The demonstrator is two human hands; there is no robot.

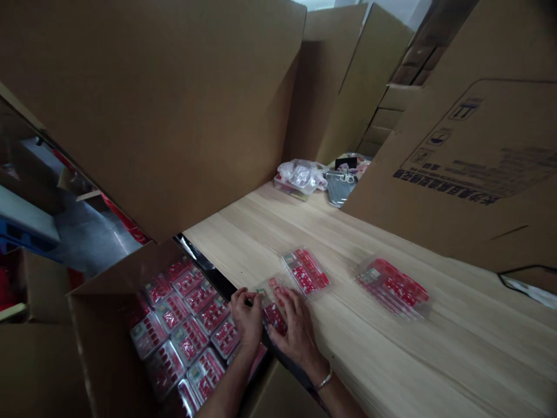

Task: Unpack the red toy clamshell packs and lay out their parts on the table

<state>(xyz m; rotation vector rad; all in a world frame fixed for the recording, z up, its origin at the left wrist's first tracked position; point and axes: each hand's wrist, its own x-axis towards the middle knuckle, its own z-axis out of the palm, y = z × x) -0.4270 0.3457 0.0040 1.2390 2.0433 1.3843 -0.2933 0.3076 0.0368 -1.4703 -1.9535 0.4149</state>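
Note:
A clear plastic pack with red and white contents (274, 316) is at the table's near edge, between my two hands. My left hand (246, 316) is closed at the pack's left edge, thumb and fingertips pinching there. My right hand (298, 331) curls over the pack's right side, thumb on the near side and fingers on top. Just beyond, a similar clear pack (306, 271) lies flat on the wooden table. Farther right sits a small stack of such packs (394, 287). My fingers and palm hide part of the pack I hold.
An open cardboard box (108, 325) below the table's left edge contains rows of similar packs (187, 337). Tall cardboard panels (174, 116) and a printed carton (470, 157) border the table (348, 348). A plastic-wrapped bundle (302, 176) and scissors (346, 177) lie at the back.

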